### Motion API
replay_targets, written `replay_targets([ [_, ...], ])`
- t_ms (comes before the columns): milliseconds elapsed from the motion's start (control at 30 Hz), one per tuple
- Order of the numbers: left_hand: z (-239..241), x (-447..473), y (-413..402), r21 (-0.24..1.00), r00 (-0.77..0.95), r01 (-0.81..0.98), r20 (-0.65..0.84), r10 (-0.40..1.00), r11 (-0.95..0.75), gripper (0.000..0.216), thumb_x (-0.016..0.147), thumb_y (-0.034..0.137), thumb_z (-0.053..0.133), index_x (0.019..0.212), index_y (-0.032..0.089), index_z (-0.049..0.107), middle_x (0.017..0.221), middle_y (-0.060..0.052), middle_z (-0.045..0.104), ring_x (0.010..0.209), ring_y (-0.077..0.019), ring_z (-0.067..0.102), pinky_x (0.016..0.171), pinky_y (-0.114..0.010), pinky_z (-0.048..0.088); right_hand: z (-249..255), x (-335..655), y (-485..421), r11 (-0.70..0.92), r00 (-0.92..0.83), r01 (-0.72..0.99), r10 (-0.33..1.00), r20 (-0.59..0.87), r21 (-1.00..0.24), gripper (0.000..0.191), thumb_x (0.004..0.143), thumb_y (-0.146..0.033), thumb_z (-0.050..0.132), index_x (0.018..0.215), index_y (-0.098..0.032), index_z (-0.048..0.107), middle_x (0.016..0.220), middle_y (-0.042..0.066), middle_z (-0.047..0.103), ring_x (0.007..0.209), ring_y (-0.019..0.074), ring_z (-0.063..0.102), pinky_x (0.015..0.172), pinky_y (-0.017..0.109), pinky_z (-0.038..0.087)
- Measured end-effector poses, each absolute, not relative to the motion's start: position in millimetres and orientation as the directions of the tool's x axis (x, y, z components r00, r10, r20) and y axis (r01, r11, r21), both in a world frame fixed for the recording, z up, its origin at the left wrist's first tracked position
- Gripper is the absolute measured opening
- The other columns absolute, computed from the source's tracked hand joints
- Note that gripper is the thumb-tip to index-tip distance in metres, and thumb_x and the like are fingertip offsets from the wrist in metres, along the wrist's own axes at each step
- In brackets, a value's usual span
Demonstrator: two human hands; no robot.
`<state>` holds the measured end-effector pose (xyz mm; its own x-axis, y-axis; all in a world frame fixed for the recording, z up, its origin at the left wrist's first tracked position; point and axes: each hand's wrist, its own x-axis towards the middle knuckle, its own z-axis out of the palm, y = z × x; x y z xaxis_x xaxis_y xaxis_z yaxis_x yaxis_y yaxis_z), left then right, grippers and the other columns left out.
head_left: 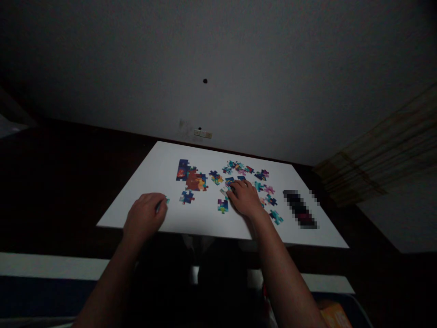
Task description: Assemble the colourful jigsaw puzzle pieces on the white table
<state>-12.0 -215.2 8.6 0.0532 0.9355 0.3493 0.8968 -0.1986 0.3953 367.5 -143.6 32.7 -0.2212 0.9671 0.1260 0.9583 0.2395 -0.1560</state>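
Pinching a teal jigsaw piece in my curled left hand above the white table.
My half-closed right hand rests among loose pieces, though I cannot tell if it grips one; joined pieces lie at its 10 o'clock.

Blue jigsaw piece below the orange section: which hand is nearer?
Left. The left hand sits to the left of the blue jigsaw piece, apart from it; the right hand is farther off to its right.
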Motion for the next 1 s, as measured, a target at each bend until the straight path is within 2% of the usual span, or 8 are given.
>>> replay_targets([
  [133, 8, -12, -215, 0.405, 0.058, 0.890, 0.361, 0.931, -0.212, 0.028, 0.101, 0.035, 0.049, 0.109, 0.023, 0.073, 0.117, -0.011, 0.079, 0.111, -0.0313, 0.068, 0.101, -0.051, 0.054, 39, 376, -130, 0.226, -0.207, 0.968, 0.965, 0.160, -0.111, 0.035, 0.107, -0.041, 0.052, 0.124, -0.023, 0.078, 0.128, 0.012, 0.076, 0.127, 0.0346, 0.060, 0.108, 0.049, 0.046],
  [233, 9, -12, -216, 0.416, 0.055, 0.884, 0.360, 0.931, -0.213, 0.027, 0.101, 0.035, 0.050, 0.108, 0.023, 0.074, 0.115, -0.010, 0.079, 0.110, -0.0313, 0.069, 0.100, -0.051, 0.054, 40, 376, -101, 0.215, -0.192, 0.970, 0.963, 0.187, -0.110, 0.036, 0.107, -0.034, 0.051, 0.131, -0.022, 0.076, 0.131, 0.012, 0.076, 0.127, 0.0327, 0.063, 0.108, 0.044, 0.047],
  [367, 9, -12, -218, 0.428, 0.056, 0.877, 0.363, 0.930, -0.220, 0.028, 0.102, 0.035, 0.050, 0.109, 0.022, 0.073, 0.117, -0.011, 0.079, 0.111, -0.0308, 0.069, 0.100, -0.051, 0.054, 37, 368, -57, 0.240, -0.222, 0.966, 0.961, 0.162, -0.100, 0.047, 0.106, -0.030, 0.053, 0.151, -0.018, 0.065, 0.144, 0.015, 0.071, 0.138, 0.0312, 0.058, 0.117, 0.041, 0.043],
  [467, 9, -12, -219, 0.442, 0.059, 0.868, 0.357, 0.932, -0.225, 0.026, 0.102, 0.033, 0.049, 0.108, 0.023, 0.073, 0.116, -0.009, 0.079, 0.110, -0.0291, 0.068, 0.100, -0.049, 0.054, 35, 363, -34, 0.265, -0.253, 0.959, 0.959, 0.125, -0.095, 0.056, 0.101, -0.030, 0.064, 0.155, -0.019, 0.062, 0.147, 0.017, 0.068, 0.146, 0.0328, 0.052, 0.120, 0.042, 0.041],
  [567, 10, -11, -219, 0.449, 0.053, 0.868, 0.341, 0.939, -0.212, 0.026, 0.102, 0.034, 0.049, 0.107, 0.024, 0.072, 0.114, -0.008, 0.079, 0.109, -0.0284, 0.068, 0.099, -0.048, 0.054, 33, 363, -20, 0.252, -0.244, 0.963, 0.965, 0.093, -0.095, 0.060, 0.095, -0.029, 0.070, 0.154, -0.019, 0.064, 0.141, 0.019, 0.071, 0.143, 0.0366, 0.054, 0.117, 0.046, 0.044],
  [767, 11, -11, -219, 0.474, 0.052, 0.854, 0.333, 0.941, -0.215, 0.027, 0.103, 0.034, 0.048, 0.105, 0.026, 0.074, 0.115, -0.009, 0.079, 0.110, -0.0289, 0.068, 0.101, -0.050, 0.053, 31, 365, -14, 0.254, -0.249, 0.958, 0.967, 0.055, -0.132, 0.064, 0.091, -0.025, 0.072, 0.154, -0.022, 0.064, 0.146, 0.015, 0.070, 0.140, 0.0365, 0.055, 0.118, 0.049, 0.043],
  [900, 12, -11, -220, 0.475, 0.053, 0.856, 0.315, 0.948, -0.205, 0.027, 0.102, 0.033, 0.048, 0.105, 0.024, 0.073, 0.114, -0.009, 0.079, 0.111, -0.0293, 0.067, 0.100, -0.049, 0.053, 32, 362, -17, 0.265, -0.260, 0.948, 0.964, 0.050, -0.178, 0.057, 0.092, -0.023, 0.072, 0.149, -0.026, 0.068, 0.137, 0.015, 0.075, 0.139, 0.0353, 0.056, 0.116, 0.051, 0.044],
  [1000, 13, -11, -221, 0.473, 0.053, 0.857, 0.316, 0.947, -0.206, 0.025, 0.101, 0.032, 0.048, 0.104, 0.026, 0.073, 0.114, -0.009, 0.079, 0.110, -0.0296, 0.068, 0.098, -0.048, 0.052, 35, 359, -19, 0.273, -0.265, 0.930, 0.962, 0.065, -0.248, 0.046, 0.090, -0.024, 0.076, 0.136, -0.023, 0.076, 0.131, 0.015, 0.077, 0.134, 0.0344, 0.061, 0.116, 0.051, 0.045],
])
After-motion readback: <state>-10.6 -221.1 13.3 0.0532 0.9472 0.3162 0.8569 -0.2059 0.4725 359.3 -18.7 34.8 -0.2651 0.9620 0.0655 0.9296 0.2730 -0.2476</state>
